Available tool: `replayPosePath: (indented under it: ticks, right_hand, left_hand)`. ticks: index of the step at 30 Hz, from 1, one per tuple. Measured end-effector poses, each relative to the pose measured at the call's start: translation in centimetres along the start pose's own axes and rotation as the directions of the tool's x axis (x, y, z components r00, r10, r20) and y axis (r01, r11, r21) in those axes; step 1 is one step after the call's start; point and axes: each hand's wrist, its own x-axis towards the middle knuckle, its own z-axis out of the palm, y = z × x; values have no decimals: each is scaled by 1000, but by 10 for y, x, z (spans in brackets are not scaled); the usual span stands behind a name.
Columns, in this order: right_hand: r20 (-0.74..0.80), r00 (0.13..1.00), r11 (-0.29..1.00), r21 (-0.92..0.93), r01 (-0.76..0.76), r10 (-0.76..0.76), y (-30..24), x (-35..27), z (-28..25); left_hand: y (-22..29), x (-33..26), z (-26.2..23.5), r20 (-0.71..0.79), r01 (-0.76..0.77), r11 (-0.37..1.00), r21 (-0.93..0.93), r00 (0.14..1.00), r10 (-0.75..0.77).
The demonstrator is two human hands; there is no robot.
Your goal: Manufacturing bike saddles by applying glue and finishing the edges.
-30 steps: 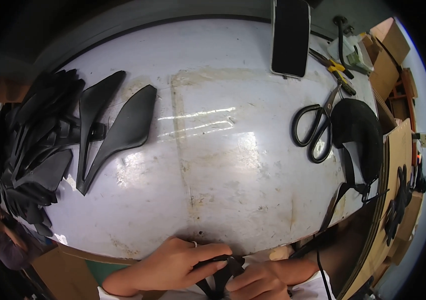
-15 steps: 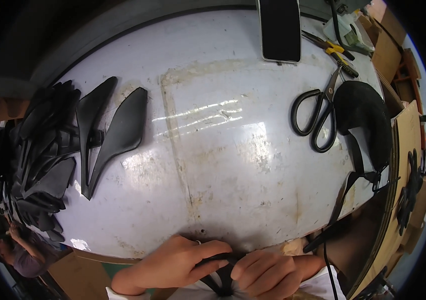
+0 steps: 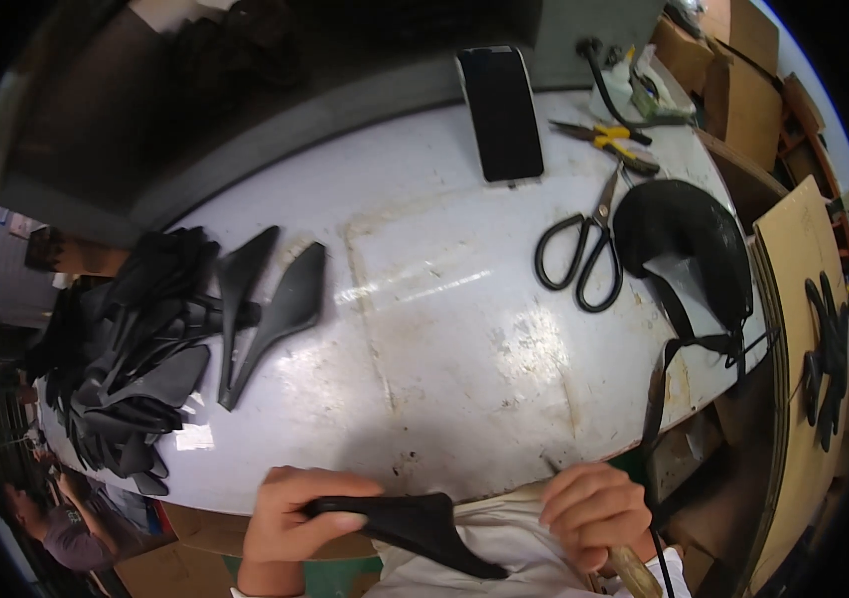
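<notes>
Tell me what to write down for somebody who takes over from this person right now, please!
Left hand: grips a black pointed piece near the table edge, in front of the body.
Right hand: closed round a wooden tool handle; the tool's tip cannot be seen.
On the white table: two like pieces laid apart, a big heap of black pieces at left, scissors, phone, pliers.
Done: cannot tell.
Left: probably the heap.

Black phone, dark blank screen, rectangular, lies face up at upper centre of the frame on the white table. Brown cardboard boxes stacked at upper right. Flat brown cardboard sheets at right edge.
</notes>
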Motion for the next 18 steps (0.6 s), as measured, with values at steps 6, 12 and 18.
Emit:
replayPosePath:
  ticks: [6,12,18]
  right_hand:
    - [-3,957,861,-436,-261,289,1,32,-4]
    - [-53,962,865,-427,-264,268,14,40,3]
    - [269,932,965,163,205,-243,-16,101,62]
  left_hand:
    - [-13,-41,-6,-364,-186,974,-127,922,129]
    - [20,-17,24,-127,-140,950,278,975,181]
    - [20,-11,53,-176,-226,924,309,941,289]
